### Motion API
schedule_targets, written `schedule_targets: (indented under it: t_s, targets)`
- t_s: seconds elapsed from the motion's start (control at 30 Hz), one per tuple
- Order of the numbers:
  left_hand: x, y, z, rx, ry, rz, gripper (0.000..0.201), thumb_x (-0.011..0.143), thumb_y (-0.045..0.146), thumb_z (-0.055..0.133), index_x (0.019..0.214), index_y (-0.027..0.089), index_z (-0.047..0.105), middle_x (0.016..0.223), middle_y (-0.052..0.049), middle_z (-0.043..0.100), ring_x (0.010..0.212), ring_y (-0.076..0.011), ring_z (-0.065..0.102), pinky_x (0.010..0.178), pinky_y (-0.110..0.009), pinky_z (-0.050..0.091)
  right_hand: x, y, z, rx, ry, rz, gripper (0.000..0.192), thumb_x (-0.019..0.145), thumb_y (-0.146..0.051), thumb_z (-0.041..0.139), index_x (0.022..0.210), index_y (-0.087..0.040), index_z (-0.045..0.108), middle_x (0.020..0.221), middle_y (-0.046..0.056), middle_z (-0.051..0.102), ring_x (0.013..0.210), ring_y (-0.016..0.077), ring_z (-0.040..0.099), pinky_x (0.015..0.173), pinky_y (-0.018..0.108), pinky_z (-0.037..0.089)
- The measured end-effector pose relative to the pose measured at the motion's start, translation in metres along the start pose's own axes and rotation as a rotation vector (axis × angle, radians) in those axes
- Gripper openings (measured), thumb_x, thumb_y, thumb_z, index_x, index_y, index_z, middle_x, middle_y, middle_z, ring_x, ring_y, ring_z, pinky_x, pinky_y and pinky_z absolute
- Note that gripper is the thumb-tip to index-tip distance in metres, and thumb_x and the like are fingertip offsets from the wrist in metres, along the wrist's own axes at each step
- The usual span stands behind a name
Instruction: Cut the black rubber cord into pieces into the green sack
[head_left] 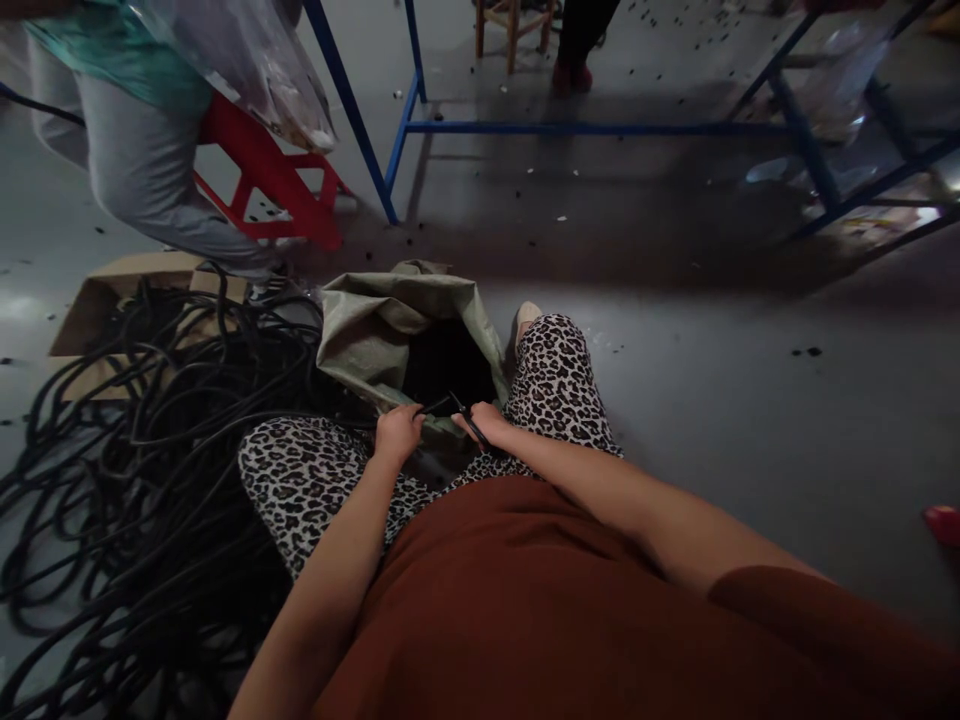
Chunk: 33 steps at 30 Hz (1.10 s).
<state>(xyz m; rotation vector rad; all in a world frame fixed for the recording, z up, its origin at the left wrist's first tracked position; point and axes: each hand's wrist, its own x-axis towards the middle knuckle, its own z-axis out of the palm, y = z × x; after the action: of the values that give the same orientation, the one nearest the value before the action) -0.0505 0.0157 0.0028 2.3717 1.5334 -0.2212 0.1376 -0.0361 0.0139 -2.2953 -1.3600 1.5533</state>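
My left hand (400, 434) is closed around a black rubber strip (433, 406), whose short end points right over a sack. In my right hand (486, 424) is a pair of dark scissors (469, 422), the blades spread and close to the strip's end. Below both hands the greenish woven sack (352, 345) stands between my knees with its mouth gaping; its inside is dark and the contents cannot be made out. From my left hand the strip runs left toward a large tangle of black strips (172, 510) on the floor.
An open cardboard box (82, 310) stands behind the tangle. Beyond it a person in grey trousers (142, 160) is beside a red plastic stool (262, 170). A blue metal frame (600, 129) spans the far side. Small black scraps lie across the floor.
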Motion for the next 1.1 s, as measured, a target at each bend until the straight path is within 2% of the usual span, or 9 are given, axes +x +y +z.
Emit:
schedule_targets:
  t_s: [0.17,0.33,0.6,0.83,1.1]
  targets:
    - [0.001,-0.004,-0.002,-0.075,0.067,-0.062,0.036,0.087,0.033,0.044,0.114,0.018,0.063,0.108,-0.009,0.067,0.099,-0.0224,0.062,0.087,-0.034,0.045,0.002,0.004,0.007,0.177,-0.058,0.012,0.057,0.08,-0.066,0.052,0.097,-0.013,0.064,0.061,0.005,0.064,0.042,0.0155,0.059,0.042,0.021,0.042]
    - [0.001,-0.006,-0.002,-0.145,0.11,-0.033,0.034,0.087,0.032,0.045,0.113,0.019,0.063,0.109,-0.008,0.067,0.101,-0.02,0.061,0.09,-0.031,0.044,0.009,0.009,0.019,0.275,-0.142,-0.01,0.057,0.081,-0.067,0.05,0.097,-0.014,0.062,0.058,0.003,0.062,0.036,0.0126,0.054,0.037,0.02,0.041]
    - [0.001,-0.004,0.0,-0.163,0.088,0.03,0.034,0.087,0.032,0.045,0.112,0.019,0.063,0.109,-0.007,0.067,0.103,-0.0197,0.06,0.093,-0.032,0.043,0.018,0.012,0.026,0.308,-0.143,-0.027,0.053,0.083,-0.063,0.051,0.099,-0.014,0.062,0.058,0.002,0.062,0.037,0.0123,0.055,0.037,0.019,0.042]
    - [0.002,-0.003,0.0,-0.164,0.076,0.041,0.032,0.087,0.031,0.045,0.112,0.02,0.063,0.11,-0.006,0.067,0.104,-0.0183,0.06,0.094,-0.03,0.043,0.015,0.009,0.024,0.32,-0.147,-0.01,0.052,0.083,-0.063,0.051,0.1,-0.015,0.062,0.056,0.001,0.062,0.037,0.0123,0.054,0.037,0.019,0.043]
    - [0.002,0.0,-0.001,-0.162,0.052,0.048,0.033,0.088,0.032,0.044,0.112,0.018,0.062,0.109,-0.006,0.067,0.102,-0.0184,0.06,0.091,-0.029,0.043,0.009,0.006,0.017,0.226,-0.124,-0.081,0.053,0.085,-0.063,0.047,0.087,-0.013,0.065,0.052,0.002,0.06,0.037,0.0137,0.056,0.038,0.02,0.042]
